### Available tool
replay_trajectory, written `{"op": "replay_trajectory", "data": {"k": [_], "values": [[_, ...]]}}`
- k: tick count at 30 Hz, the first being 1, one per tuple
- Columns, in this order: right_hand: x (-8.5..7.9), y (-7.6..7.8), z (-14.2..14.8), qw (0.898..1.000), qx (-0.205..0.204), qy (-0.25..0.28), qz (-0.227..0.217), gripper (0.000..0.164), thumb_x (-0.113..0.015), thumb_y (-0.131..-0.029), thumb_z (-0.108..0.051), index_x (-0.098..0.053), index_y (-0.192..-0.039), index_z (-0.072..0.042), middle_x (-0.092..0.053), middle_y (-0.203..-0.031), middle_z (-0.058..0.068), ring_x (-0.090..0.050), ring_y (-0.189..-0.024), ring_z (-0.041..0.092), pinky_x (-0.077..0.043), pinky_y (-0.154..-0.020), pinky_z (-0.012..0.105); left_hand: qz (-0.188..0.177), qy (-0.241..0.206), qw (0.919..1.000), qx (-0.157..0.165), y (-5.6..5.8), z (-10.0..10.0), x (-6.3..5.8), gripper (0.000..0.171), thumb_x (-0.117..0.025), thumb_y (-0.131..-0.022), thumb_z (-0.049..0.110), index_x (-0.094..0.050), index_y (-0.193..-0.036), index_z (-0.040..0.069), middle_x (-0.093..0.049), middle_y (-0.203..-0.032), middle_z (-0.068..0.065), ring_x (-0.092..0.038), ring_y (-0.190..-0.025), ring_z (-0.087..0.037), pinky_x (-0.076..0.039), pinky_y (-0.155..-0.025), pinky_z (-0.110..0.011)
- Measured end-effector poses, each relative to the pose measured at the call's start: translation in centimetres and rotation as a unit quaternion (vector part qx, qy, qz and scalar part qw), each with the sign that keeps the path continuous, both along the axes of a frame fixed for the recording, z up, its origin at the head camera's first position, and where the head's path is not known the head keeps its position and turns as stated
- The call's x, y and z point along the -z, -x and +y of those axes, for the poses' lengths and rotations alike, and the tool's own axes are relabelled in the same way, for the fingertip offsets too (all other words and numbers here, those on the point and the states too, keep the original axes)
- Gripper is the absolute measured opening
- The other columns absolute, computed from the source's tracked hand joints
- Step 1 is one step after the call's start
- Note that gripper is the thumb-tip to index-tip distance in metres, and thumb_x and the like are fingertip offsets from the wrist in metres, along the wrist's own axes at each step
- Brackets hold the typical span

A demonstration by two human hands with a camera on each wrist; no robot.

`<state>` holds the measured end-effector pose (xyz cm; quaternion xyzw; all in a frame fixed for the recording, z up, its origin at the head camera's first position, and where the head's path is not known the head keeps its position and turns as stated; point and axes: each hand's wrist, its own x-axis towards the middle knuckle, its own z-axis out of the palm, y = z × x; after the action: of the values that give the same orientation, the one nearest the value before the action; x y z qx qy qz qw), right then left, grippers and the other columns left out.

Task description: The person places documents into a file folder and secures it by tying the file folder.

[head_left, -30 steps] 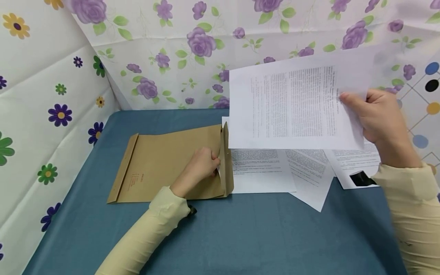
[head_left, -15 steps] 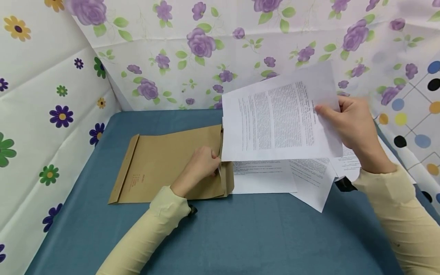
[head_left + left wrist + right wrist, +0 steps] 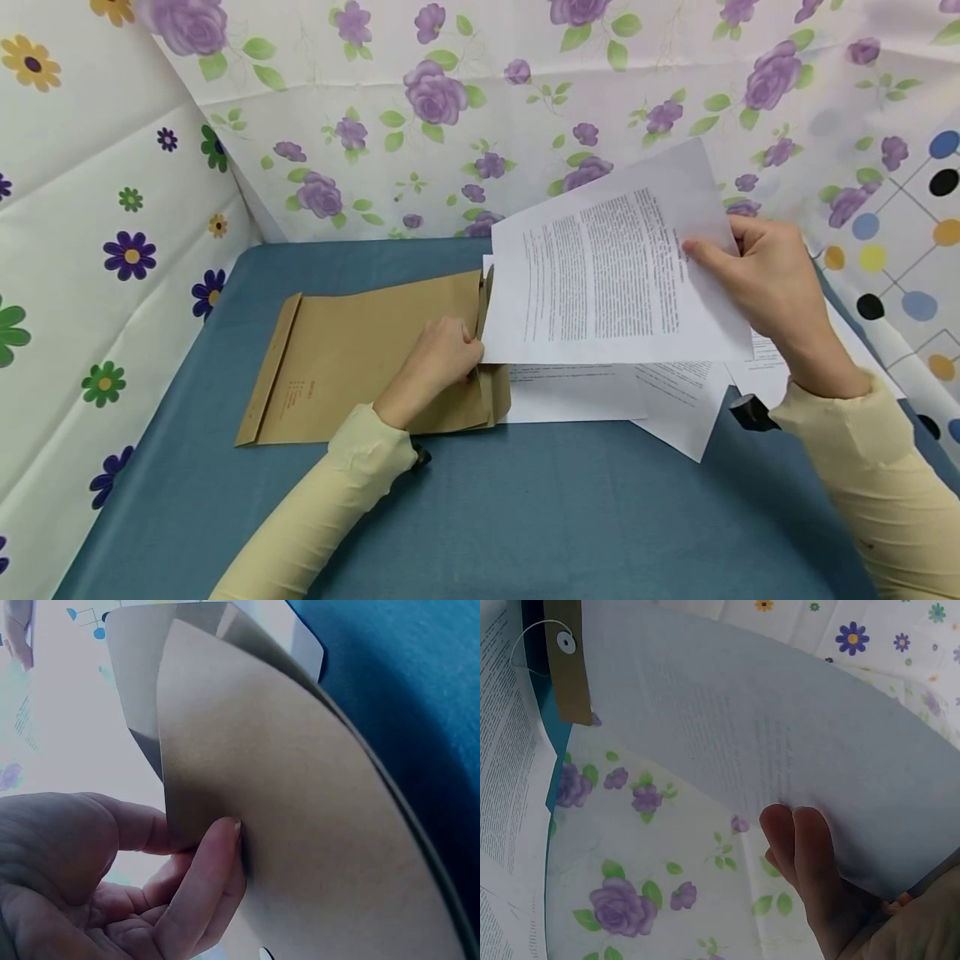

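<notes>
A brown paper envelope (image 3: 360, 358) lies flat on the table, its flap end toward the right. My left hand (image 3: 442, 354) pinches the upper layer at the envelope's mouth; the left wrist view shows thumb and fingers on the edge of the brown paper (image 3: 270, 772), which bows upward. My right hand (image 3: 772, 292) holds a printed sheet (image 3: 600, 267) by its right side, thumb on the front, fingers (image 3: 814, 847) behind. Raised and tilted, the sheet has its lower left corner right at the envelope's mouth, close to my left hand.
Several printed papers (image 3: 577, 396) lie overlapping on the blue tablecloth (image 3: 570, 517) to the right of the envelope. A string-and-button closure (image 3: 566, 641) shows on the flap in the right wrist view. Flowered cloth (image 3: 435, 92) hangs behind and at the left.
My right hand has brought the sheet leftward and down, so its left corner now meets the envelope's mouth. The left hand has kept its pinch on the envelope, nearly still.
</notes>
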<state>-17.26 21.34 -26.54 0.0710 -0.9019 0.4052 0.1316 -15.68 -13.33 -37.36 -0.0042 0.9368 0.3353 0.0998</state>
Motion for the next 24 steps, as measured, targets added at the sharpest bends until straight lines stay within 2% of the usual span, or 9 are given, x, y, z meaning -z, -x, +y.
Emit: {"op": "replay_trajectory", "data": {"k": [7, 14, 17, 19, 24], "values": [[-0.5, -0.7, -0.2, 1.0, -0.005, -0.003, -0.007, 0.034, -0.073, -0.097, -0.029, -0.075, -0.111, 0.002, -0.074, -0.086, 0.004, -0.066, -0.052, 0.008, -0.052, -0.042, 0.027, 0.014, 0.003, 0.9999, -0.001, 0.1, 0.0, 0.2, 0.039, -0.053, -0.086, 0.005, -0.038, -0.05, 0.012, -0.039, -0.044, 0.002, -0.029, -0.038, -0.012, -0.02, -0.042, -0.025], [-0.7, -1.6, -0.8, 1.0, -0.015, -0.02, 0.002, 0.029, -0.074, -0.097, -0.027, -0.076, -0.105, 0.0, -0.073, -0.093, 0.019, -0.064, -0.051, 0.009, -0.051, -0.041, 0.028, 0.053, 0.009, 0.9986, 0.003, 0.0, 0.1, 0.4, 0.04, -0.052, -0.084, 0.003, -0.029, -0.053, 0.014, -0.021, -0.053, 0.004, -0.017, -0.046, -0.011, -0.015, -0.047, -0.025], [-0.8, -2.0, -1.1, 1.0, -0.016, -0.022, 0.007, 0.028, -0.074, -0.096, -0.028, -0.076, -0.103, 0.0, -0.073, -0.092, 0.018, -0.064, -0.05, 0.009, -0.05, -0.04, 0.027, 0.066, 0.023, 0.9975, 0.005, -0.1, 0.3, 0.4, 0.04, -0.052, -0.084, 0.003, -0.028, -0.053, 0.014, -0.02, -0.055, 0.004, -0.015, -0.049, -0.011, -0.014, -0.047, -0.026], [-0.8, -2.2, -1.3, 1.0, -0.017, -0.024, 0.009, 0.029, -0.074, -0.096, -0.028, -0.073, -0.095, 0.001, -0.072, -0.087, 0.017, -0.063, -0.049, 0.01, -0.048, -0.039, 0.027, 0.074, 0.032, 0.9967, 0.005, -0.1, 0.4, 0.4, 0.04, -0.052, -0.084, 0.003, -0.029, -0.053, 0.014, -0.02, -0.056, 0.003, -0.015, -0.05, -0.012, -0.014, -0.048, -0.026], [-0.7, -2.4, -1.4, 0.998, -0.039, -0.03, -0.033, 0.031, -0.07, -0.099, -0.029, -0.074, -0.099, 0.002, -0.073, -0.083, 0.014, -0.064, -0.048, 0.017, -0.048, -0.038, 0.03, 0.088, 0.043, 0.9952, -0.003, -0.1, 0.6, 0.5, 0.037, -0.053, -0.085, 0.003, -0.033, -0.056, 0.012, -0.023, -0.057, 0.002, -0.018, -0.049, -0.012, -0.016, -0.047, -0.025]]}}
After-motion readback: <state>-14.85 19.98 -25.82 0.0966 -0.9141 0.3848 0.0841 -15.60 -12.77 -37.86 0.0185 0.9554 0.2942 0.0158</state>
